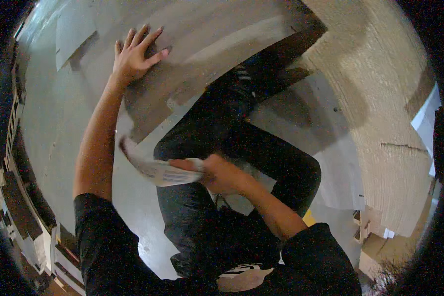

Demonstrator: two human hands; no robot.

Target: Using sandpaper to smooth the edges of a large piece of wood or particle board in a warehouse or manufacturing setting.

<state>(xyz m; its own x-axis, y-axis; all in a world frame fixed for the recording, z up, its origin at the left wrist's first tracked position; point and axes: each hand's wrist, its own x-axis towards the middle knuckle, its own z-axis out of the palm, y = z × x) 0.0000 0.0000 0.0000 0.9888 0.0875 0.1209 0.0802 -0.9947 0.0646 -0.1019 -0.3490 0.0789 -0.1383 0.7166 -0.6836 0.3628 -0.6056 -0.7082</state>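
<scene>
My left hand [133,59] lies spread with its fingers apart on a large grey-brown sheet [197,34] at the upper left. In front of my left thigh, my right hand [219,175] is closed around a white, curved, band-like object [165,175] with printing on it. Its dark-tipped far end points left and is smeared by motion, so its exact kind cannot be made out. The object is apart from my left hand, nearer to my body and above the grey floor.
My bent, dark-trousered legs [192,217] take up the middle. Grey floor [49,133] surrounds them. A smaller pale sheet [74,32] lies at the upper left. A rough tan panel [380,113] stretches down the right side. Boards and clutter [24,227] line the left edge.
</scene>
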